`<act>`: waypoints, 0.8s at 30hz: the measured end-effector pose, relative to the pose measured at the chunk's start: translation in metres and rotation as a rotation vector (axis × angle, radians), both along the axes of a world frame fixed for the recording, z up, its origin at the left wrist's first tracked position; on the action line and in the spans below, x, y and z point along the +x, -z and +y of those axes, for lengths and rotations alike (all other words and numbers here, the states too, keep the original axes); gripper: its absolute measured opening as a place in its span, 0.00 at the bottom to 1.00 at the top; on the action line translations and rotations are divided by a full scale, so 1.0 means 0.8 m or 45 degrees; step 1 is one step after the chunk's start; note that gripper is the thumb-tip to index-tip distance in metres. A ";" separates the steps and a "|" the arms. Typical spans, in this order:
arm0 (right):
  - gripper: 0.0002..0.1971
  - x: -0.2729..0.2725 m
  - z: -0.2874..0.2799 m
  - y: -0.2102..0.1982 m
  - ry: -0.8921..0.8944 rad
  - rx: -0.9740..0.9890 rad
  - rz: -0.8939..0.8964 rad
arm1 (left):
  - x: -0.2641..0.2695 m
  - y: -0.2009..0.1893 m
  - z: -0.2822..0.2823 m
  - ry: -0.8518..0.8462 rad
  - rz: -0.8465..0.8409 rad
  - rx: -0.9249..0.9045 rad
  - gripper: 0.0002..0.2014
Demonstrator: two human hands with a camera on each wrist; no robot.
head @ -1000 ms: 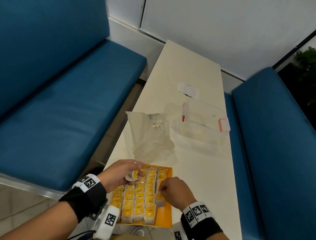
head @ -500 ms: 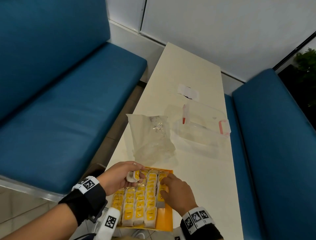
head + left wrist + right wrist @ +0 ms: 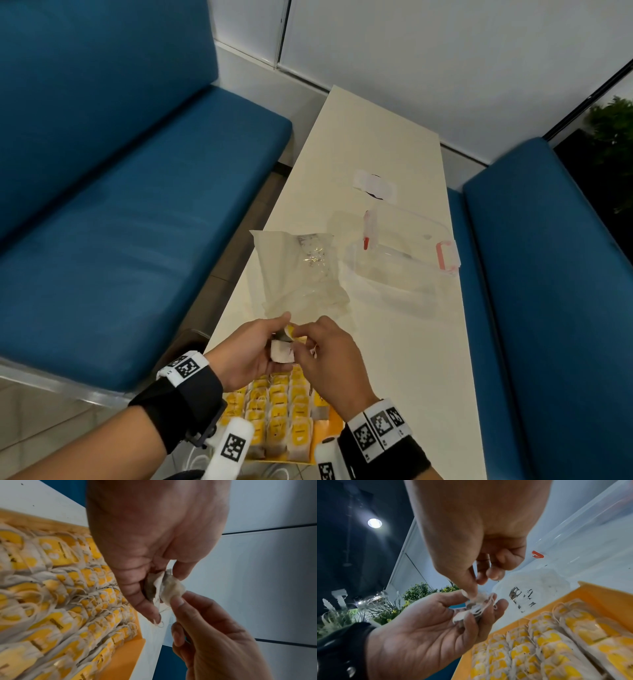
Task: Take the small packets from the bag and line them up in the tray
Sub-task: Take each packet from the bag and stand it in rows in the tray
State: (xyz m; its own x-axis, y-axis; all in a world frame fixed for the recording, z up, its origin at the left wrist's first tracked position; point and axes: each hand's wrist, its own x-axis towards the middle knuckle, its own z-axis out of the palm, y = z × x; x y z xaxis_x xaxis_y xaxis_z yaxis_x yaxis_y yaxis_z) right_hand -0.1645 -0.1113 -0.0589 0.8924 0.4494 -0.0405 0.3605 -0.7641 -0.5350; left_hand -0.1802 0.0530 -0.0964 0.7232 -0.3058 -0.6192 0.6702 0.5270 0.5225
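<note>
above the tray (image 3: 334,430), both hands pinching one upright packet (image 3: 282,351)

right hand (image 3: 476,536): thumb and fingertip pinching a small white packet (image 3: 476,601) by its top
left hand (image 3: 426,632): palm up underneath, fingers cradling that packet, strings dangling
tray (image 3: 600,595): orange, lower right, rows of yellow-tagged packets
bag (image 3: 539,586): clear, crumpled, just behind tray

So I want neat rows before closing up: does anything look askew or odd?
Mostly tidy. The packets sit in straight rows in the yellow tray. The odd one is the packet held above it between the left hand and right hand, its string in loose loops.
</note>
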 end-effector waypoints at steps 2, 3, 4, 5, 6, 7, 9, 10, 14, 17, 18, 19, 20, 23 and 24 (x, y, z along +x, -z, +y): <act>0.08 0.003 -0.003 0.000 0.073 0.090 -0.019 | 0.000 -0.003 0.001 -0.010 0.005 -0.016 0.20; 0.08 0.006 -0.004 -0.001 0.100 0.142 -0.011 | 0.000 -0.004 0.003 -0.016 0.014 -0.038 0.19; 0.06 0.009 -0.006 -0.003 0.125 0.196 0.014 | -0.001 -0.005 0.004 -0.021 0.020 -0.064 0.18; 0.05 0.013 -0.008 -0.005 0.146 0.245 0.051 | -0.002 -0.006 0.006 -0.022 0.011 -0.077 0.18; 0.05 0.015 -0.009 -0.008 0.170 0.283 0.100 | -0.003 -0.005 0.008 -0.013 -0.013 -0.057 0.17; 0.07 0.017 -0.011 -0.010 0.203 0.323 0.163 | -0.003 -0.002 0.010 0.003 -0.058 -0.002 0.17; 0.11 0.019 -0.012 -0.018 0.288 0.416 0.322 | -0.004 0.004 0.010 0.023 -0.165 0.138 0.14; 0.09 0.019 -0.011 -0.022 0.324 0.464 0.394 | -0.004 0.006 0.010 0.016 -0.205 0.193 0.12; 0.03 0.023 -0.007 -0.029 0.397 0.505 0.489 | -0.001 0.006 0.008 0.009 -0.307 0.278 0.13; 0.08 0.034 -0.010 -0.025 0.386 0.386 0.452 | -0.001 0.005 0.008 0.014 -0.321 0.307 0.15; 0.09 0.039 -0.014 -0.025 0.360 0.314 0.412 | -0.001 0.005 0.009 0.006 -0.305 0.308 0.14; 0.09 0.044 -0.018 -0.027 0.330 0.235 0.369 | -0.001 0.006 0.011 -0.002 -0.277 0.299 0.13; 0.09 0.048 -0.022 -0.029 0.290 0.144 0.333 | -0.001 0.007 0.013 -0.008 -0.243 0.286 0.12; 0.07 0.053 -0.037 -0.032 0.119 -0.185 0.301 | -0.004 0.007 0.017 0.039 -0.177 0.326 0.11; 0.07 0.052 -0.041 -0.032 0.071 -0.260 0.295 | -0.005 0.008 0.018 0.061 -0.167 0.354 0.11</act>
